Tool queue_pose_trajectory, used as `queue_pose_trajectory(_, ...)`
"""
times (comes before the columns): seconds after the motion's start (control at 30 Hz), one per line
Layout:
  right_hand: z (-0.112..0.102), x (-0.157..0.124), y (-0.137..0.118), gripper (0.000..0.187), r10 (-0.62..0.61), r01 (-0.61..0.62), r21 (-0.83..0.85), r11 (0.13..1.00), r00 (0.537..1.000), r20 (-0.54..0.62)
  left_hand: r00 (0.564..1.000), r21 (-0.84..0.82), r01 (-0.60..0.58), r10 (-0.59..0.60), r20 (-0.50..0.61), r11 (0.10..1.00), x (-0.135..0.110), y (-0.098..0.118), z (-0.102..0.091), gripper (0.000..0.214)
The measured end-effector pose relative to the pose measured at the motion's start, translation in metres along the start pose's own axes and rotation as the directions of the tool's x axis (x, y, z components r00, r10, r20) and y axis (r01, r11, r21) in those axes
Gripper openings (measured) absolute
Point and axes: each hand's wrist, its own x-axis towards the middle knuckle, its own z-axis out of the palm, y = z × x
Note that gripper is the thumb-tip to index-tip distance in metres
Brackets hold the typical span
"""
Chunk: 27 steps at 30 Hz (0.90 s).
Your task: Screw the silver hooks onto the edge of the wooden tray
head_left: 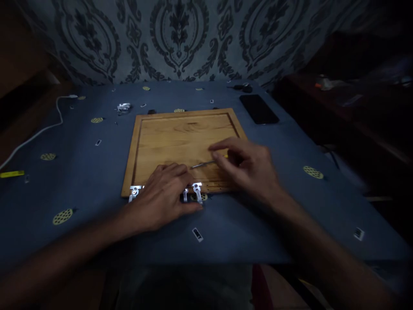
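Observation:
A wooden board with a dark grooved border lies flat on the table. Along its near edge sit shiny metal brackets, with small holes in the wood to their right. My left hand is bent over that edge, fingers on the board and thumb in front, around the middle metal pieces, which it partly hides. Above the board's right half, my right hand holds a thin screwdriver between thumb and fingers. Its shaft points left towards my left fingertips; only a bit of its yellow handle shows.
A black phone lies beyond the board at right, near a dark cable. Small metal parts rest at the back left. A white cable and a yellow object are at far left. Patterned fabric hangs behind.

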Motion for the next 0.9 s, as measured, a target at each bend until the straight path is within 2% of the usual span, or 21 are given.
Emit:
queue_pose_trajectory(0.03, -0.001, 0.000, -0.004, 0.013, -0.047, 0.043, 0.040, 0.998, 0.991, 0.123, 1.000, 0.001, -0.001, 0.001, 0.001, 1.000, 0.000, 0.000, 0.000, 0.038)
queue_pose_trajectory(0.1, -0.004, -0.002, -0.010, 0.015, -0.122, 0.085, 0.118, 0.989, 0.928, 0.351, 1.000, 0.001, -0.003, 0.003, -0.002, 1.000, 0.000, 0.000, 0.000, 0.037)
queue_pose_trajectory(0.13, -0.006, -0.003, -0.013, 0.015, -0.147, 0.095, 0.142, 0.985, 0.893, 0.425, 1.000, 0.001, -0.005, 0.005, -0.004, 1.000, 0.000, 0.001, 0.000, 0.036)
queue_pose_trajectory(0.2, -0.008, -0.006, -0.016, 0.016, -0.170, 0.109, 0.149, 0.983, 0.848, 0.502, 1.000, 0.002, -0.003, 0.003, -0.007, 1.000, 0.000, 0.001, 0.000, 0.034)
queue_pose_trajectory(0.27, -0.010, -0.010, -0.016, 0.018, -0.174, 0.134, 0.114, 0.984, 0.838, 0.518, 1.000, 0.004, 0.000, 0.000, -0.005, 1.000, 0.000, 0.001, 0.001, 0.033)
queue_pose_trajectory(0.43, -0.009, -0.022, -0.011, 0.024, -0.116, 0.121, 0.024, 0.992, 0.852, 0.510, 1.000, 0.001, -0.003, 0.003, -0.014, 1.000, 0.000, 0.001, 0.002, 0.033)
queue_pose_trajectory(0.67, 0.002, -0.028, -0.004, 0.027, -0.165, 0.164, 0.042, 0.985, 0.870, 0.464, 1.000, -0.001, -0.001, 0.001, -0.010, 1.000, 0.000, 0.001, 0.002, 0.033)
queue_pose_trajectory(0.9, 0.004, -0.027, -0.004, 0.022, -0.154, 0.146, 0.053, 0.988, 0.877, 0.456, 1.000, -0.011, 0.005, -0.004, 0.007, 1.000, 0.000, 0.002, 0.002, 0.033)
